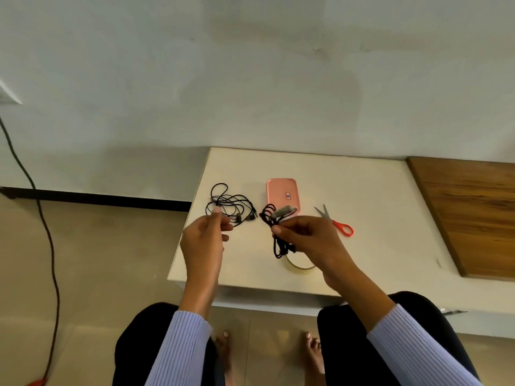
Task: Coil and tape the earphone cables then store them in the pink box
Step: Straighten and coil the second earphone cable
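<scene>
Holding a coiled earphone cable [276,232] above the white table [362,218], our right hand [309,235] pinches the bundle near its middle with curled fingers; a strip of tape [284,210] sticks out from the top of the coil, just beyond the fingertips; the coil's lower loops hang below the hand, over a roll of tape [299,267] that lies on the table partly hidden under the right wrist. Our left hand [206,235] is raised to the left of the bundle, apart from it, fingers loosely curled with thumb and forefinger close together; we cannot tell whether it holds anything. 1 loose, uncoiled black earphone cable [230,204] lies on the table just beyond the left hand; the pink box [282,195] lies closed beyond the right hand, behind the held coil; red-handled scissors [335,220] lie to the right of the right hand, near the box.
</scene>
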Demonstrator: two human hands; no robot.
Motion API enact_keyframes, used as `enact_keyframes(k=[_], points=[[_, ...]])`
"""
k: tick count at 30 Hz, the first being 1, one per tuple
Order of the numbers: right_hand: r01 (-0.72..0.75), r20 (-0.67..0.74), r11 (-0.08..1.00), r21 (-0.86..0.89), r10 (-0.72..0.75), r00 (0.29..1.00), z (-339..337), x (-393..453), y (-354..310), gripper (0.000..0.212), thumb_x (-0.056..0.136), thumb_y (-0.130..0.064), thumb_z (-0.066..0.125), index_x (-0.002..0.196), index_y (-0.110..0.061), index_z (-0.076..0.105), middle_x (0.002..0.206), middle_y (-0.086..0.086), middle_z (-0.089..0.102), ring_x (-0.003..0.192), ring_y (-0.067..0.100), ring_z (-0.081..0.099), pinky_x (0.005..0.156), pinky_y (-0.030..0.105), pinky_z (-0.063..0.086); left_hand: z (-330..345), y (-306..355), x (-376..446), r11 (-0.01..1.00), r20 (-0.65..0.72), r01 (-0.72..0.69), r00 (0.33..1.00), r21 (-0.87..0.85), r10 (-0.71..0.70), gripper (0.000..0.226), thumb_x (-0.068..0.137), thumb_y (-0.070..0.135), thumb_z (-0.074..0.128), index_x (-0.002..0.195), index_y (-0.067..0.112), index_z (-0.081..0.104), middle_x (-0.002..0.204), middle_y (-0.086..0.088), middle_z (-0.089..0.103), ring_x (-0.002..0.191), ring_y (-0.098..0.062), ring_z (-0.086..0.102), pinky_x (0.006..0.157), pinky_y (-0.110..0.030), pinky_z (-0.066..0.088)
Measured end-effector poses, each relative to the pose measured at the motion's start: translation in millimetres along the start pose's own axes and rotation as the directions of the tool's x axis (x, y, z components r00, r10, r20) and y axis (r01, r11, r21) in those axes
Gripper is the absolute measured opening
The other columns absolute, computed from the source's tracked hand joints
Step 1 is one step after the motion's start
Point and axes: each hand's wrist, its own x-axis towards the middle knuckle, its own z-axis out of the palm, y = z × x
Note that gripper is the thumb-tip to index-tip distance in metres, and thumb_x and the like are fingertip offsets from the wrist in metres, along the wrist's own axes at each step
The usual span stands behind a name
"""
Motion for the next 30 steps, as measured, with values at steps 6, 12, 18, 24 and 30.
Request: enact_keyframes(k=[6, 12, 18, 24, 30], points=[[0.148, 0.139, 0.87, -0.47, -0.092, 0.986, 50, 63, 14, 0.019, 0.071, -0.028, 0.08, 0.082, -0.014, 0.075, 0.076, -0.001, 0.07, 0.067, 0.008, 0.059, 0.064, 0.022, 0.047, -20, -2, 17, 0.994, -0.155, 0.073, 0.984, -0.087, -0.086, 0.029, 0.096, 0.03, 0.048, 0.079, 0.015, 0.066, 0.08, -0.002, 0.07, 0.067, -0.013, 0.058, 0.063, -0.028, 0.044], [0.209, 0.311, 0.661, -0.72, 0.038, 0.95, 89, 93, 42, 0.019, 0.081, -0.028, 0.07, 0.089, -0.011, 0.075, 0.09, 0.009, 0.071, 0.083, 0.023, 0.064, 0.071, 0.03, 0.049, -34, -5, 29, 0.985, -0.153, 0.131, 0.977, -0.115, -0.148, 0.028, 0.096, 0.027, 0.048, 0.08, 0.014, 0.067, 0.078, -0.002, 0.07, 0.068, -0.014, 0.059, 0.062, -0.026, 0.044], [0.277, 0.342, 0.574, -0.77, 0.005, 0.94, 97, 96, 36, 0.035, 0.074, -0.035, 0.077, 0.102, -0.014, 0.072, 0.101, 0.003, 0.07, 0.094, 0.022, 0.063, 0.079, 0.033, 0.052, -37, -4, 33, 0.979, -0.13, 0.15, 0.977, -0.135, -0.168, 0.027, 0.096, 0.025, 0.049, 0.081, 0.013, 0.067, 0.079, -0.002, 0.07, 0.068, -0.014, 0.058, 0.062, -0.026, 0.044], [0.246, 0.202, 0.649, -0.72, -0.143, 0.969, 72, 113, 18, 0.019, 0.076, -0.031, 0.075, 0.089, -0.016, 0.076, 0.092, 0.003, 0.074, 0.08, 0.017, 0.067, 0.076, 0.033, 0.055, -23, 4, 49, 0.974, -0.064, 0.156, 0.984, -0.167, -0.169, 0.025, 0.096, 0.023, 0.05, 0.083, 0.012, 0.068, 0.081, -0.003, 0.071, 0.069, -0.013, 0.059, 0.062, -0.025, 0.044], [0.243, 0.106, 0.685, -0.687, -0.236, 0.966, 78, 150, 0, 0.029, 0.084, -0.027, 0.068, 0.108, -0.011, 0.068, 0.11, 0.007, 0.068, 0.099, 0.019, 0.063, 0.088, 0.029, 0.049, -15, 2, 72, 0.962, -0.07, 0.186, 0.977, -0.201, -0.203, 0.023, 0.096, 0.022, 0.051, 0.083, 0.012, 0.067, 0.081, -0.004, 0.07, 0.071, -0.014, 0.059, 0.062, -0.025, 0.045]])
